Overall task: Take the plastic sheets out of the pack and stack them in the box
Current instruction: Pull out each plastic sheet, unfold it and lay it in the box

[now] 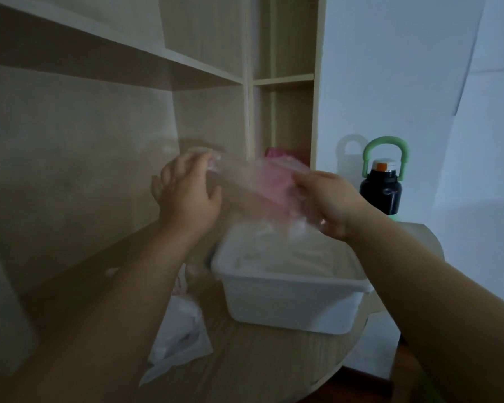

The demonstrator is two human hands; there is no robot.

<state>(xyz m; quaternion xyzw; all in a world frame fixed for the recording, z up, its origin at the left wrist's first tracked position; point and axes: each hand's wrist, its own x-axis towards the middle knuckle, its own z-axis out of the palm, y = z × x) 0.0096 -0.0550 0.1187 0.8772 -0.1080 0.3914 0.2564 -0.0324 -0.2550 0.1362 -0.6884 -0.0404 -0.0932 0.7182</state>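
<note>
Sheet: a clear plastic sheet is hanging in the air between both hands, blurred by motion, above the far part of the box.
Long axis: the sheet is running left to right and tilting down toward the right side, with its lower edge hovering just over what the box is holding.
Left hand: the left hand is pinching the sheet's upper left corner with curled fingers.
Right hand: the right hand is gripping the sheet's right edge, lower and closer to the box than the left.
Box: the white box is standing on the bench, below the sheet and slightly nearer the person, and is already carrying a pale pile of sheets.
Coming move: the sheet appears to be needing only a short drop, down and toward the person, with the nearer right hand likely leading it in flat.
Pack: a crumpled white pack is lying on the bench left of the box, apart from both hands.
Surroundings: a dark bottle with a green handle is standing behind the box on the right. A wooden shelf unit is rising behind, showing something pink in a lower compartment.
</note>
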